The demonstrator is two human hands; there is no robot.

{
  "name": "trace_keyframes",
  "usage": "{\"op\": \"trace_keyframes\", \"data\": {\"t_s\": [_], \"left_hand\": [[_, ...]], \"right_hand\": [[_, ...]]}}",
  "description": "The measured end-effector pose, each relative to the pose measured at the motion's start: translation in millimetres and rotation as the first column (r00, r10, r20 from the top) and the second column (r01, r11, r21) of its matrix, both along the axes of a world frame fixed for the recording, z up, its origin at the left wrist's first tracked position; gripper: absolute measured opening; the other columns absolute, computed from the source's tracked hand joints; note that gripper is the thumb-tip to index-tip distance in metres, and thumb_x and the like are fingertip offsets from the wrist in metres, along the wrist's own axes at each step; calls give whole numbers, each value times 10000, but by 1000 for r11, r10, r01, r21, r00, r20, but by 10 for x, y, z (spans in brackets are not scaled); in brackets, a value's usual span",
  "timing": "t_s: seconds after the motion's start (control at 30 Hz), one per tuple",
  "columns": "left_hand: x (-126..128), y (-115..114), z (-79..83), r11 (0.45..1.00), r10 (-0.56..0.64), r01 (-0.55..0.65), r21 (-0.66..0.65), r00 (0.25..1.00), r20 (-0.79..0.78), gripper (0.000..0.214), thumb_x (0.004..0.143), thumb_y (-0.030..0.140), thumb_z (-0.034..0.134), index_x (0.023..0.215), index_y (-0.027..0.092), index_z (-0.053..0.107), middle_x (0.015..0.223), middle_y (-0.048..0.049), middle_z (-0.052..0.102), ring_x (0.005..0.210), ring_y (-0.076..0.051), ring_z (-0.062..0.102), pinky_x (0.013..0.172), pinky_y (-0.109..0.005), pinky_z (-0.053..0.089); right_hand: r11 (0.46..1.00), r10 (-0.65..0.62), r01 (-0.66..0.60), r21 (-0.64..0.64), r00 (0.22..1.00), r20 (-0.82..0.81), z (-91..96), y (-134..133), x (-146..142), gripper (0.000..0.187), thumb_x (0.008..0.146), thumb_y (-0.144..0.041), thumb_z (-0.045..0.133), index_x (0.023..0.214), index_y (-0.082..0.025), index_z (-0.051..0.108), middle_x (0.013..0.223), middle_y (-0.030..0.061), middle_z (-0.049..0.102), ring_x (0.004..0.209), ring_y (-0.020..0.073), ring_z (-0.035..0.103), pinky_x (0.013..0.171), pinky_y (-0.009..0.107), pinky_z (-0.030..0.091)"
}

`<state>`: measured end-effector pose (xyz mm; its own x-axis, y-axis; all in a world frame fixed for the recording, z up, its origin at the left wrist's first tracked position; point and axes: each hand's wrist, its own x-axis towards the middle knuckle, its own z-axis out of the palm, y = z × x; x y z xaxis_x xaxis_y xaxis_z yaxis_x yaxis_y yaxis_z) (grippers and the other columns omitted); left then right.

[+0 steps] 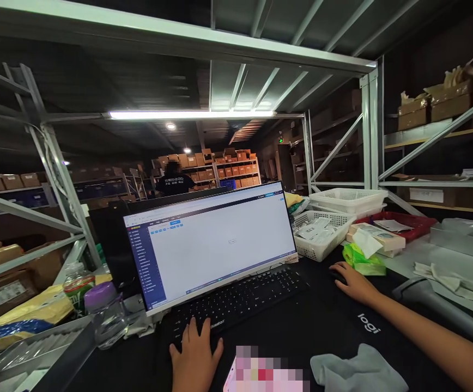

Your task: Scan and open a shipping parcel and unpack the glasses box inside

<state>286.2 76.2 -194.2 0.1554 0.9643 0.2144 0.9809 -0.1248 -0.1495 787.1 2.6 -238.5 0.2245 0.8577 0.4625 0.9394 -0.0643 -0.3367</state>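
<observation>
View: head camera, looking down over a dark desk [302, 332] between metal shelf racks.
Left hand [195, 356]: lower centre of the frame, flat, fingers apart, gripping nothing. The fingertips rest on the near edge of the keyboard [240, 299].
Right hand [353, 282]: right of centre, curled down over a dark mouse [336, 275]. Only the mouse's front shows, so how tight the grip is cannot be told.
Keyboard axis: long side runs from lower left to upper right of the frame. The left hand sits at its lower-left end.
Nearer hand: the left is on the keyboard. The right is just past the keyboard's right end and not touching it.
Mouse place: on the black pad [367, 324], right of the keyboard and under the right palm.
Monitor [212, 239]: just behind the keyboard, tilted the same way, showing a pale page with a dark side menu.
Lower edge: grey cloth [355, 373] between the two forearms, touched by neither.
Left side: clear bottle [105, 318] with a purple cap, well apart from the left hand.
Right side: white basket [322, 234] and green packet [363, 261] beyond the right hand.
Background: a person [174, 179] stands far off among the shelves.
</observation>
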Motion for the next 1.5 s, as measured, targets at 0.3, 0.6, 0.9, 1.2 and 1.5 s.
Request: {"op": "trace_keyframes", "data": {"t_s": [0.3,0.6,0.9,1.2,1.5], "left_hand": [[-21,28,-59,999,-13,14,31,1000,-19,545,970,367,376,1485,202,447,1593,-202,353,1461,-344,352,1103,-624,330],[-9,43,-40,1000,-11,11,11,1000,5,551,968,370,392,1488,197,444,1594,-203,352,1463,-347,347,1107,-630,324],[-44,-35,-24,998,-59,57,30,996,72,637,921,519,478,1474,202,463,1542,-216,427,1456,-410,328,1164,-670,192],[-128,-40,-36,1000,-21,22,-1,982,187,488,933,436,620,1355,205,533,1443,-112,507,1274,-297,525,1063,-568,448],[-18,-4,-47,999,-20,18,33,999,36,540,963,354,429,1476,189,455,1591,-219,344,1463,-361,336,1115,-641,303]], "right_hand": [[1000,-6,6,-22,1000,-4,25,-8,-3,481,830,-287,519,1302,-232,597,1375,123,549,1246,271,573,1118,421,410],[1000,-19,20,-12,1000,14,15,-7,-9,469,833,-300,513,1288,-231,602,1361,121,558,1230,258,587,1111,401,421],[1000,22,-22,6,1000,-8,-71,51,83,506,804,-443,510,1254,-229,599,1316,152,581,1198,320,599,1082,462,446],[995,53,-53,83,999,-1,-257,179,259,536,791,-488,480,1214,-195,632,1259,193,622,1162,359,631,1072,500,465],[1000,-4,4,-10,1000,24,3,15,-3,496,846,-387,492,1300,-215,595,1364,149,566,1234,289,588,1115,429,421]]}}
